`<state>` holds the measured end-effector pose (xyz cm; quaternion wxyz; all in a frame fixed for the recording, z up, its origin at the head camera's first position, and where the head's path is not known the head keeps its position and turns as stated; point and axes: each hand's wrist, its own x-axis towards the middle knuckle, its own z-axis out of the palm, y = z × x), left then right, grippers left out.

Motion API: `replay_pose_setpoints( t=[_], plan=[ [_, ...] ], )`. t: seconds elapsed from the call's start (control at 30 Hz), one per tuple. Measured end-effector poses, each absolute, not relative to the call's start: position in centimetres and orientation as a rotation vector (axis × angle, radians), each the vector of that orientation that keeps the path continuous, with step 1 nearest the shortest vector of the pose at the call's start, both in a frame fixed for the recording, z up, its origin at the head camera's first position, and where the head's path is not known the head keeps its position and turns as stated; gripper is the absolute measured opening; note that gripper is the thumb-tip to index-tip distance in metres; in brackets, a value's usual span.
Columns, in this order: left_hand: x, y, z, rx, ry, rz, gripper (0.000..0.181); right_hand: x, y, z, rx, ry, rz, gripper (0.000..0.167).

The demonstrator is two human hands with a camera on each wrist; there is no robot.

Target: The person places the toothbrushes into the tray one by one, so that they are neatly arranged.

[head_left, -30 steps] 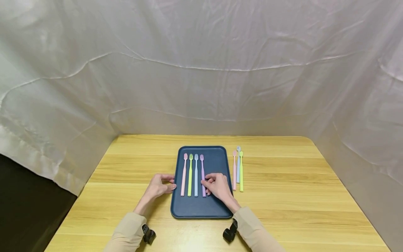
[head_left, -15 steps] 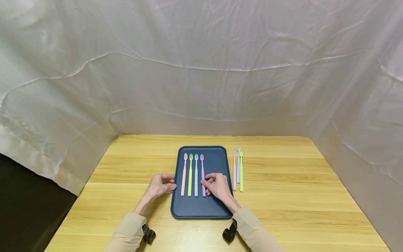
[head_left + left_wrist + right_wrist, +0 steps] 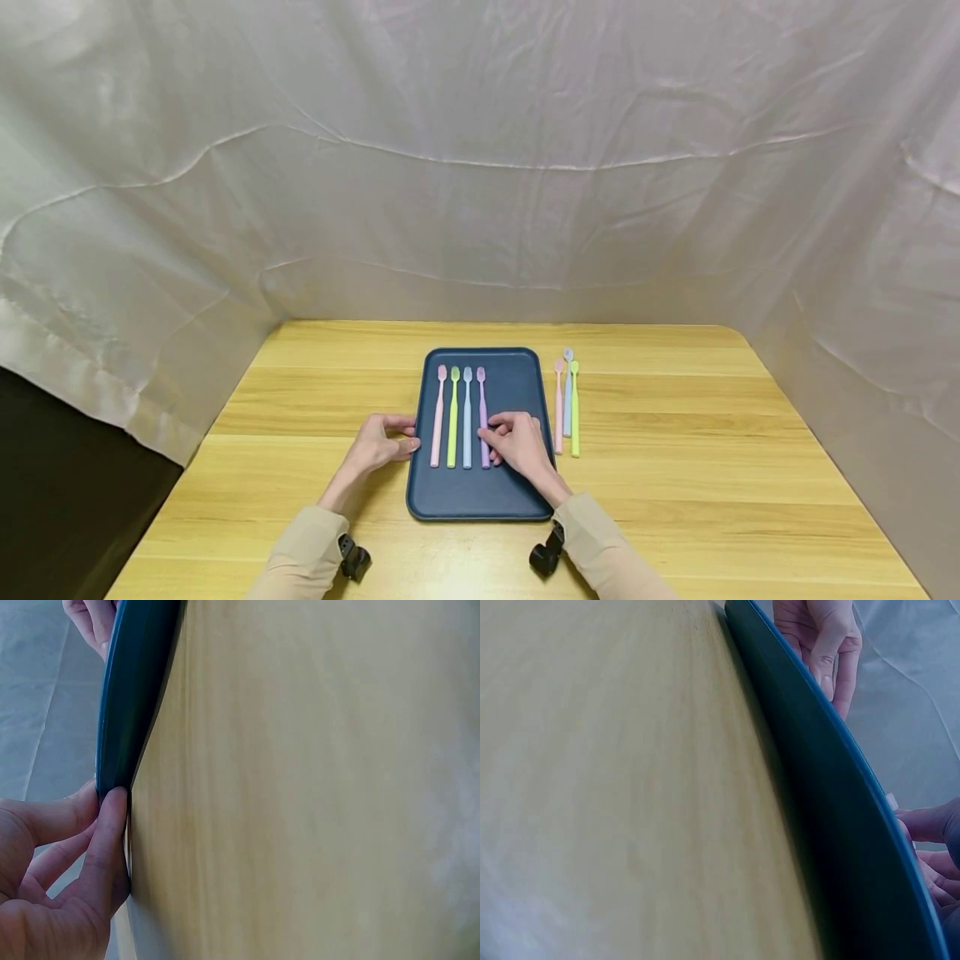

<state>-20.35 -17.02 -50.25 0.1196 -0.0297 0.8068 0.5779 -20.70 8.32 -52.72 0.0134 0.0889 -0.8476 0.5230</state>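
Four-sided and dark blue, a tray [image 3: 480, 500] lies on the table. Its row of toothbrushes runs pink [image 3: 437, 421], yellow-green [image 3: 453, 421], light blue [image 3: 467, 421] and purple [image 3: 483, 404], heads pointing away. With thumb and fingers my right hand [image 3: 521, 446] pinches the purple toothbrush's handle near its lower half. My left hand [image 3: 378, 442] holds the tray's left rim; in the left wrist view its fingertips [image 3: 112, 806] meet at the tray edge. The tray wall hides most of the right hand's [image 3: 934, 847] fingertips and the toothbrushes in the right wrist view.
Right of the tray, on the wooden table [image 3: 712, 467], lie a pink toothbrush [image 3: 558, 408], a light blue toothbrush [image 3: 567, 404] and a yellow-green toothbrush [image 3: 575, 417], close together. A grey curtain [image 3: 480, 208] hangs behind and at the sides.
The purple toothbrush's handle end has shifted very slightly left in my right hand's grip. My left hand and the tray have stayed in place.
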Motion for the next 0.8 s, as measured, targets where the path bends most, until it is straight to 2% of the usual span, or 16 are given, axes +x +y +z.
replay_pose_setpoints(
  t=[0.8],
  plan=[
    [-20.38,-17.12,-50.4,-0.066,2.328,1.72,0.043,-20.65,8.32,-52.71,0.271,-2.633,1.643,0.027]
  ],
)
